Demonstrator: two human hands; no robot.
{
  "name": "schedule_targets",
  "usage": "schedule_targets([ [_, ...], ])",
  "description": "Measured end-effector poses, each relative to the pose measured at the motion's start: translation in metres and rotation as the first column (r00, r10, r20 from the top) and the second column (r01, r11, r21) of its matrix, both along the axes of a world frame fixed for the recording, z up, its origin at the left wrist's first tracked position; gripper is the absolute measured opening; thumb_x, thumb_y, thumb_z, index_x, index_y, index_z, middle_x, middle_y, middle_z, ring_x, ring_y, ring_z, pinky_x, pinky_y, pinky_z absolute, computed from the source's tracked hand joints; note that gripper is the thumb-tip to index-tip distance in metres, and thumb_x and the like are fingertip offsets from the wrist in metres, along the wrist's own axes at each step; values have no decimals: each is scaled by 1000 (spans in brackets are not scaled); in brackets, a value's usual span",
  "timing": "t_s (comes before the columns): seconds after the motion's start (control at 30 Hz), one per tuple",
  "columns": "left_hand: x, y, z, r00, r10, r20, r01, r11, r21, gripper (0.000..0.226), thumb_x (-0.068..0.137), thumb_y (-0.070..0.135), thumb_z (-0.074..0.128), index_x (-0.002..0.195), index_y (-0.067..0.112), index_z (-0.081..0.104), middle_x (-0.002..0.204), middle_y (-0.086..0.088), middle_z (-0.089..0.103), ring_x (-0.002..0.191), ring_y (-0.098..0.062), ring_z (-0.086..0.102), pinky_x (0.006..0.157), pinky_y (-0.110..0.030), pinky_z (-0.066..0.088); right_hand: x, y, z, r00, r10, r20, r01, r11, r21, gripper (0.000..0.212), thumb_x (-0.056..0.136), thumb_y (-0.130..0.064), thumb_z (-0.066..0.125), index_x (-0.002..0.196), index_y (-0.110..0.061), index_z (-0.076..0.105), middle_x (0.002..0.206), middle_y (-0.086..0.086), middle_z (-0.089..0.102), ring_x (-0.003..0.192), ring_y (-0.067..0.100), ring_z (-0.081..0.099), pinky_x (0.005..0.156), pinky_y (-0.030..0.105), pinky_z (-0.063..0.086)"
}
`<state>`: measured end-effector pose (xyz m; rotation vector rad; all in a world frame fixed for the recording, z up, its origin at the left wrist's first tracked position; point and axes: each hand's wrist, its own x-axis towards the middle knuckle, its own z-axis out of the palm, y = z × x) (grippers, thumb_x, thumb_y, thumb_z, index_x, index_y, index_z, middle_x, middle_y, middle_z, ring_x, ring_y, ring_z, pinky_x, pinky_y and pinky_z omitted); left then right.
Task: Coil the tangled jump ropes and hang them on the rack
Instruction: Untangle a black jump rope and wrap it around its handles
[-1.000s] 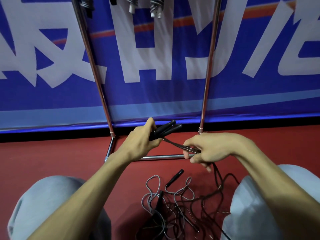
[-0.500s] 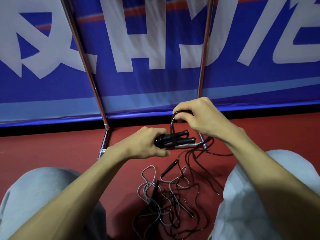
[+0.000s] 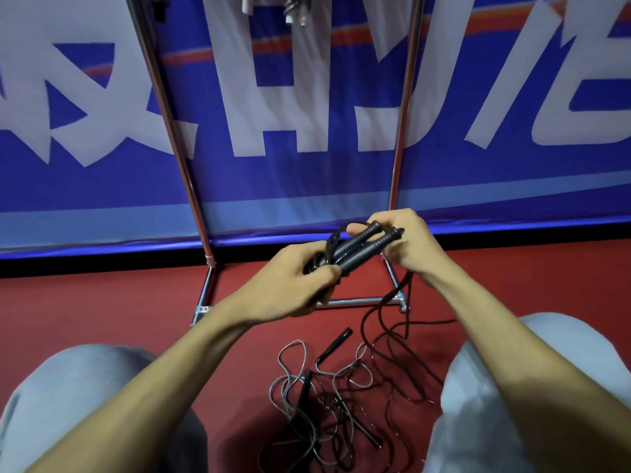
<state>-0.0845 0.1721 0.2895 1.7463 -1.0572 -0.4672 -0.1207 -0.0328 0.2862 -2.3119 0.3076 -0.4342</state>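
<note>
My left hand (image 3: 296, 282) grips the two black handles (image 3: 363, 243) of a black jump rope, held side by side and pointing up to the right. My right hand (image 3: 408, 242) pinches the rope at the handles' far ends, and a loop of cord wraps around the handles near my left thumb. The rest of this black cord (image 3: 382, 322) hangs down to the floor. A tangle of grey and black ropes (image 3: 317, 397) with loose black handles lies on the red floor between my knees. The metal rack (image 3: 397, 141) stands just beyond my hands.
Coiled ropes with white handles (image 3: 297, 11) hang from the rack's top at the upper edge. A blue banner with white letters (image 3: 307, 97) covers the wall behind. The rack's base bar (image 3: 355, 301) lies on the red floor. My grey-clad knees (image 3: 532, 387) flank the pile.
My right hand has gone from pulling the rope near the floor bar, up over the handles, to their far ends, laying a loop of cord around them. My left hand kept hold of the handles.
</note>
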Motion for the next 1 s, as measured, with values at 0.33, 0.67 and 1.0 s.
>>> schedule_targets([
  [0.33,21,-1,-5,923,207,-325,-272,947,-170,42,97,5,50,133,25,43,60,-8,54,40,-16,32,40,-19,26,-16,17,6,869,252,-427,-304,951,-58,34,98,-38,47,79,-16,65,49,4,57,43,14,57,48,20,44],
  [0.67,38,-4,-30,878,357,319,-394,917,57,24,81,15,63,91,18,42,70,-10,62,49,-31,57,55,-35,47,-31,23,24,739,351,-575,-550,807,-214,6,89,-17,60,89,-21,55,61,1,64,52,9,64,67,39,57],
  [1.0,47,-1,-44,845,90,527,-339,852,398,27,69,33,60,91,31,44,77,3,63,73,-29,59,66,-41,51,-32,26,24,910,325,-257,-414,692,-592,15,95,-23,53,101,-31,65,99,-9,62,97,14,58,68,32,44],
])
